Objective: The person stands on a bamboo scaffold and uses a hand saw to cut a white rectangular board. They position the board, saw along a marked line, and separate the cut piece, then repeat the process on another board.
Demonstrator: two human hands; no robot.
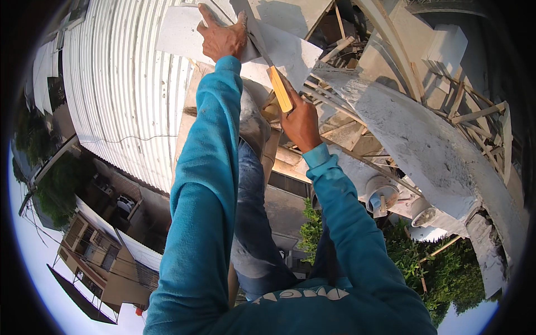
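In my right hand (302, 120) is a handsaw with a yellow handle (280, 89), my fingers wrapped round the grip. Its grey blade (249, 25) points up and away to the left, over a pale flat slab (298, 53). My left hand (223, 34) rests on the pale slab just left of the blade, its fingers spread. Whether the blade's teeth are in the slab, I cannot tell. The far end of the blade runs out of view.
A white corrugated metal roof (125, 72) spreads at the left. To the right runs a rough cement-covered ledge (402, 123), with wooden strips (480, 114) beyond it. Two buckets (382, 192) stand below the ledge. My legs (254, 223) are above a drop with greenery (446, 273).
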